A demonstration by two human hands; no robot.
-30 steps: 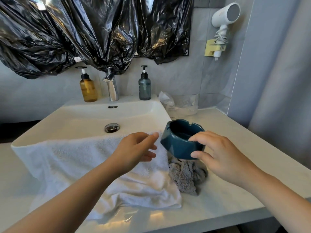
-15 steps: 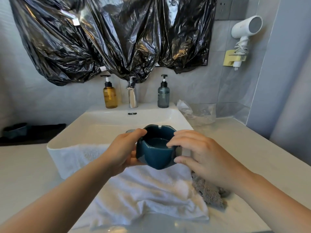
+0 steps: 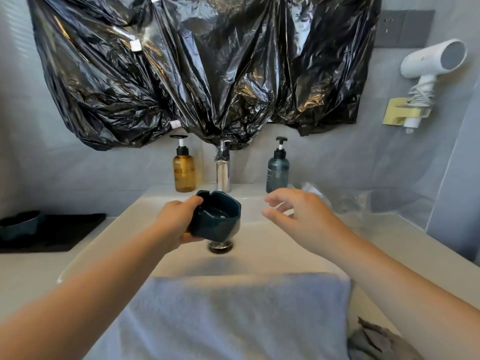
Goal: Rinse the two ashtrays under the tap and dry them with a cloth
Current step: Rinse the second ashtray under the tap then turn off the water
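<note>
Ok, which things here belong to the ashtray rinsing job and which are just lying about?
Job: ashtray in the left hand, tap, sink, grey cloth, probable second ashtray on the black mat.

Lying about: amber pump bottle, grey pump bottle, hairdryer, black plastic sheeting, clear bag, white towel.

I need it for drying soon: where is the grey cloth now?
In the head view the grey cloth lies crumpled at the bottom right, on the counter, just right of the white towel.
</note>
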